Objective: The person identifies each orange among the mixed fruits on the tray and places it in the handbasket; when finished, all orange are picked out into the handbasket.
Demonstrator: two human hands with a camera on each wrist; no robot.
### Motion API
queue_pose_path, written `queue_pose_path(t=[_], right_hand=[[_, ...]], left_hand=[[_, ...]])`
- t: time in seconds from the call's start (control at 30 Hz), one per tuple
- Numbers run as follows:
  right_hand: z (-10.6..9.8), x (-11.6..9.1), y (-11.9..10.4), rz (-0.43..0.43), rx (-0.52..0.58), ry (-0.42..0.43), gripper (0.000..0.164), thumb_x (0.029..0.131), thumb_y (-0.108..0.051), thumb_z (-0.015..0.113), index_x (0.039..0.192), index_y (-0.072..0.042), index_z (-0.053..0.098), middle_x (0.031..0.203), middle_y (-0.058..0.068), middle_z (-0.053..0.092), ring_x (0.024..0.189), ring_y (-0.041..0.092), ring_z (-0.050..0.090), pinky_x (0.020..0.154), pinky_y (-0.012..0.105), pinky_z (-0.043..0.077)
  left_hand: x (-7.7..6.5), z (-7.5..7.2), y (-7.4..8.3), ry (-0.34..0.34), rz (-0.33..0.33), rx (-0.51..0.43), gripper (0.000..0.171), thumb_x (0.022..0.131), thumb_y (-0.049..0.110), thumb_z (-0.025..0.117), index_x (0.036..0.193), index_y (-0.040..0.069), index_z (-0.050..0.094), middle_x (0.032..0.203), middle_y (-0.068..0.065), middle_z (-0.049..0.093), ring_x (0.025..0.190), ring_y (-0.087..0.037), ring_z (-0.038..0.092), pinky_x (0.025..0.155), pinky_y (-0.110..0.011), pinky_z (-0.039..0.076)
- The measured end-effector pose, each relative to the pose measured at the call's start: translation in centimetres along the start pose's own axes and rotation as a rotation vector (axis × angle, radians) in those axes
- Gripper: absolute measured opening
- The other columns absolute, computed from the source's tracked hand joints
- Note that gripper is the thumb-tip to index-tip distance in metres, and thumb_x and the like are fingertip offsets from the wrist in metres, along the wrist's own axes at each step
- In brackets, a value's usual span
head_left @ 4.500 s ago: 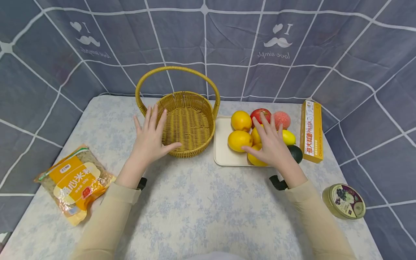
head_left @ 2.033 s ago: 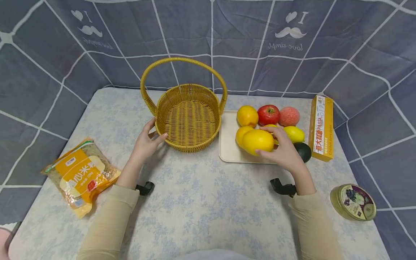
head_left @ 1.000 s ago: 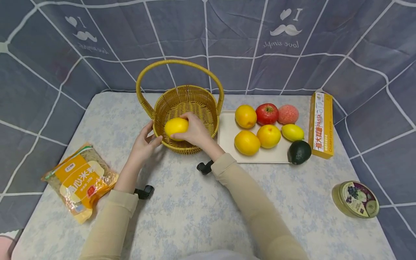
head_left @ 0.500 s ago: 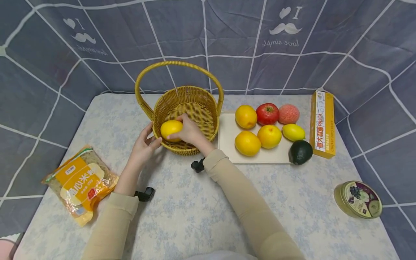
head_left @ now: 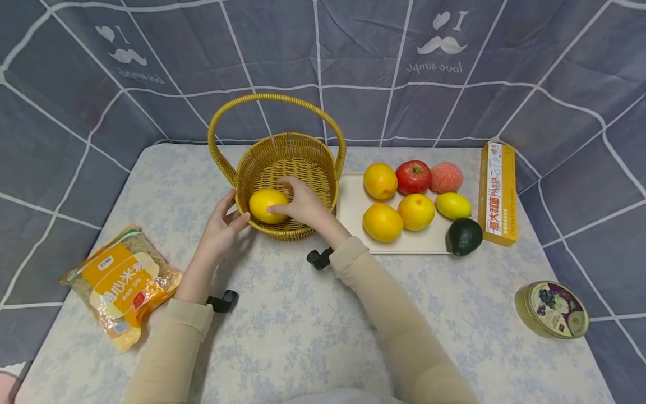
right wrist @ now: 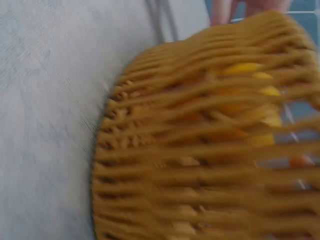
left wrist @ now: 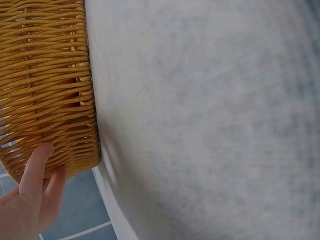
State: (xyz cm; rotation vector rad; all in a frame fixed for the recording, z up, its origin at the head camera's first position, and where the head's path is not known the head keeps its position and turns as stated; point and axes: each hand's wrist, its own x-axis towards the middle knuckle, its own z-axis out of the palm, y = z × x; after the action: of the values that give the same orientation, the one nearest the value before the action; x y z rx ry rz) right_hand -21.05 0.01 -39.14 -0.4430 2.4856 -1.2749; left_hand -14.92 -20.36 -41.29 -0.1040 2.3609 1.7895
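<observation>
A yellow oval fruit (head_left: 268,206) lies inside the golden wicker basket (head_left: 290,231), at its near left. My right hand (head_left: 305,206) is over the basket's near side, thumb at the fruit's right edge and forefinger lifted away from it; its other fingers are hidden. Against the basket's outer left wall rests my left hand (head_left: 222,224), with the thumb on the front of the wall and the fingers further round. The left wrist view shows the left thumb (left wrist: 36,172) touching the weave. Through the weave in the right wrist view, yellow fruit (right wrist: 242,90) shows blurred.
A cream tray (head_left: 350,238) at the right bears several fruits: yellow ones, a red apple (head_left: 414,177), a pink fruit (head_left: 446,177), a lemon (head_left: 453,206) and an avocado (head_left: 464,236). Further right are a pasta box (head_left: 498,193) and a jar (head_left: 552,310). A food bag (head_left: 123,287) lies left.
My right hand took a yellow oval fruit from the tray, carried it left into the basket, and its fingers have now loosened from it. My left hand came down onto the basket's side.
</observation>
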Motion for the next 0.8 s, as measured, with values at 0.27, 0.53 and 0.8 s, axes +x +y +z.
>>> queue_pose_path(t=[0.27,0.53,0.8], right_hand=[[-3.5,-4.3,0.9,-0.191,0.209,0.069,0.053,0.083,-0.03,0.071,0.13,-0.013,0.053,0.132,0.003,0.053,0.122,0.018,0.05,0.1,0.029,0.045],[-7.7,-9.3,3.9,-0.182,0.308,0.21,0.045,0.083,-0.021,0.072,0.124,-0.009,0.057,0.126,0.006,0.057,0.116,0.017,0.053,0.099,0.034,0.047],[-11.2,-13.6,8.6,-0.047,0.192,0.403,0.047,0.082,-0.026,0.073,0.124,-0.01,0.057,0.126,0.006,0.057,0.118,0.022,0.052,0.1,0.038,0.046]], left_hand=[[-0.1,0.0,0.2,-0.008,-0.003,-0.004,0.073,0.097,0.018,0.05,0.152,0.027,0.002,0.157,-0.003,0.008,0.138,-0.025,0.028,0.102,-0.033,0.043],[-0.5,-0.1,1.1,-0.025,-0.025,-0.02,0.074,0.097,0.014,0.051,0.152,0.022,0.002,0.157,-0.005,0.007,0.139,-0.027,0.026,0.102,-0.032,0.042],[-0.5,-0.1,0.7,-0.015,-0.023,-0.03,0.073,0.097,0.014,0.05,0.152,0.026,0.003,0.157,-0.004,0.008,0.139,-0.025,0.027,0.102,-0.031,0.043]])
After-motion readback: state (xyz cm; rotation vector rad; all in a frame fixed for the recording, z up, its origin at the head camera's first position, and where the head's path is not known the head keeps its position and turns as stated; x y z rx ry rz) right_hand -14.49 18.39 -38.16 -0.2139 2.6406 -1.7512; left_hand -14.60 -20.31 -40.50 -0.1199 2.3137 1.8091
